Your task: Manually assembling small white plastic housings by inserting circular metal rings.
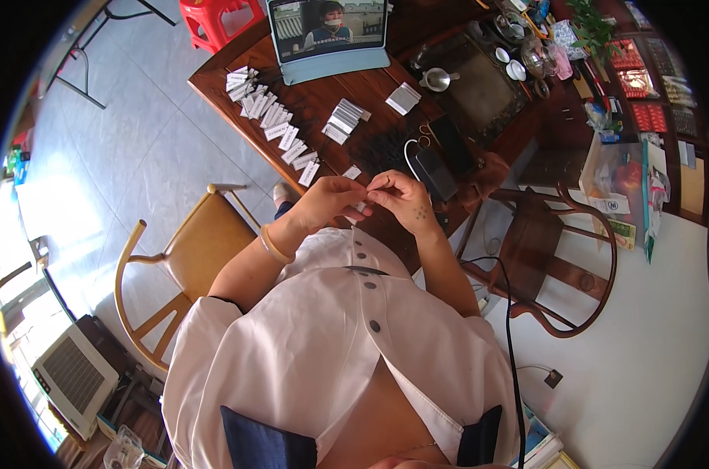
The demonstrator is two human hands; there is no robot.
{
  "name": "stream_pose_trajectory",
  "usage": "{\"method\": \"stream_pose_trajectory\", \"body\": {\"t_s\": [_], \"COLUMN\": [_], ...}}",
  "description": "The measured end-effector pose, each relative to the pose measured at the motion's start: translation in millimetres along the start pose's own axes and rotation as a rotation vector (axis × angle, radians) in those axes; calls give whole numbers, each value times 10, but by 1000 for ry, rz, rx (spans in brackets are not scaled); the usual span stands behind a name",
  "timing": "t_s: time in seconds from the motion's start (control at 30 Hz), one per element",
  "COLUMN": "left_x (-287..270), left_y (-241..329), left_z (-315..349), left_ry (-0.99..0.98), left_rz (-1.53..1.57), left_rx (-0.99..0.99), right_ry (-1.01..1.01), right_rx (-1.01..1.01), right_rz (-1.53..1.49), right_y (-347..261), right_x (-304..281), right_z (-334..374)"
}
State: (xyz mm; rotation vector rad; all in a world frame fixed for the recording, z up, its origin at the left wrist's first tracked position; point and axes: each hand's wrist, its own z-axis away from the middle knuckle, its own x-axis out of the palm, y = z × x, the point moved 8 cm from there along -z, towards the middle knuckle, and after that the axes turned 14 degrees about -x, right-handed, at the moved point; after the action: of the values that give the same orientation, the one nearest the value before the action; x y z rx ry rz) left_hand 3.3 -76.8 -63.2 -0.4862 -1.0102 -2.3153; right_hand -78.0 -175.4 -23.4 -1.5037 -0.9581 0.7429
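Note:
My left hand (332, 200) and my right hand (403, 202) meet fingertip to fingertip over the table's near edge, both pinched closed. A small white tag (360, 207) pokes out under my left fingers. What my right fingertips pinch is too small to make out. Beyond my hands lies a single white tag (353, 172). To its left runs a row of white tags (276, 119) with black strings. Farther back sit a stack of tags (345, 120) and a smaller stack (403, 98). A tangle of black strings (382, 147) spreads just past my right hand.
A tablet (331, 35) in a light blue case stands at the table's back. A phone (432, 173) with a white cable and scissors (425, 137) lie to the right. A tan chair (206, 242) stands left, a dark wooden chair (534, 242) right. A black cable (511, 344) hangs beside me.

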Motion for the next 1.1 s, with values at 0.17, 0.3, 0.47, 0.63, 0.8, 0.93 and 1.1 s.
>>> {"method": "stream_pose_trajectory", "body": {"t_s": [0.17, 0.3, 0.47, 0.63, 0.8, 0.93, 1.1], "left_x": [28, 12, 34, 44, 13, -17, -6], "left_y": [44, 58, 84, 70, 158, 219, 385], "left_z": [60, 80, 126, 107, 87, 103, 263], "left_ry": [17, 53, 38, 58, 176, 239, 436], "left_rz": [-72, -221, -252, -258, -190, -213, -419], "left_rx": [21, 37, 128, 75, 185, 412, 636], "right_ry": [-19, 1, 5, -35, 57, 148, 265], "right_rx": [205, 197, 203, 212, 135, 125, 95], "right_rz": [-64, -48, 30, 44, -8, -45, -89], "right_y": [78, 28, 21, 11, 22, 78, 101], "right_x": [-25, -58, -122, -97, -62, -49, -49], "right_z": [54, 69, 103, 85, -13, 68, 126]}}
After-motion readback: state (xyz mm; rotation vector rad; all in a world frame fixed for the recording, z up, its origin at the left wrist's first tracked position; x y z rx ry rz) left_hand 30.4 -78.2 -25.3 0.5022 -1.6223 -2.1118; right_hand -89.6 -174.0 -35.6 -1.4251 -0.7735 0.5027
